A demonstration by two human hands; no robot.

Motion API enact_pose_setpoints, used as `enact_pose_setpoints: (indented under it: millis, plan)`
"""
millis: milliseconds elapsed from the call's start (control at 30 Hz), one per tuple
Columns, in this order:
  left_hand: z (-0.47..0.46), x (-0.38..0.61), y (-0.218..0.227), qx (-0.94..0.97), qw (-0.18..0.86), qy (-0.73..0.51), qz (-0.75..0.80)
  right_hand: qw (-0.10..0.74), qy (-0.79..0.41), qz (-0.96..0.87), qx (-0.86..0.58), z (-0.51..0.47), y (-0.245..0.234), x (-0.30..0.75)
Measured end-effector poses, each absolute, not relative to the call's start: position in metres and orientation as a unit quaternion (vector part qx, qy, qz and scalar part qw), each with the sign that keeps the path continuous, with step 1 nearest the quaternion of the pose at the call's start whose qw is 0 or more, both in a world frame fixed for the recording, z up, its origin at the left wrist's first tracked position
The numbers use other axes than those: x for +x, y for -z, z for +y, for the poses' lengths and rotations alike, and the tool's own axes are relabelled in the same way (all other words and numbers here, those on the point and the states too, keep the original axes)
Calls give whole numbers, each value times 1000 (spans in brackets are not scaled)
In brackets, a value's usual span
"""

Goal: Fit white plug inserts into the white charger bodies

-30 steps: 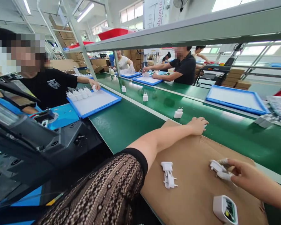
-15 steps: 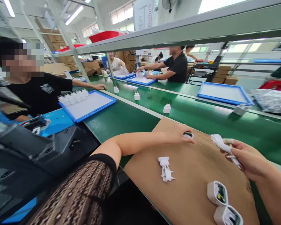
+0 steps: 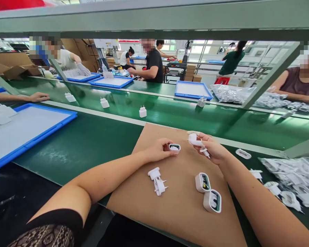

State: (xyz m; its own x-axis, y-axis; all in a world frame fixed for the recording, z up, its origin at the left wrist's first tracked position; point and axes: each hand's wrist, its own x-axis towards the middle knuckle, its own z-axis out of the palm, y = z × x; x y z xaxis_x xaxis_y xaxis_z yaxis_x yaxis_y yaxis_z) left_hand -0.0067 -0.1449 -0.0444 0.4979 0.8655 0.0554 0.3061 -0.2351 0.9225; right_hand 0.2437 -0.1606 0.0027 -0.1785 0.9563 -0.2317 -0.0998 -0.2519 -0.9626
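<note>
Our L hand (image 3: 158, 150), thumb & fingers curled round an open charger housing (image 3: 174, 148), is just inside the far edge of the cardboard sheet (image 3: 180, 216). Our R hand (image 3: 214, 148), half closed, pinches white plug caps (image 3: 193, 139) (no. unclear) nr. the sheet's far R corner. Two further open housings (image 3: 202, 181) touch each other nr. the R edge; a pair of loose caps (image 3: 159, 187) lies in contact, toward the L edge. Done, we judge: three upright chargers (image 3: 142, 111) on the green belt (image 3: 167, 113), past the far edge, w/ pins fitted. Left: all three housings nr. us, uncapped; spare caps (image 3: 272, 188) lie beyond the R edge.
</note>
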Motion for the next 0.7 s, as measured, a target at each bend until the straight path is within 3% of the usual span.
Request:
enact_pose_setpoints:
  millis: [567, 700]
  plan:
    - [-145, 3, 49, 719, 508, -315, 355, 358, -578, -434, -591, -173, -3, 218]
    - [-145, 5, 51, 719, 500, -319, 362, 390, -478, -506, -603, -177, 2, 213]
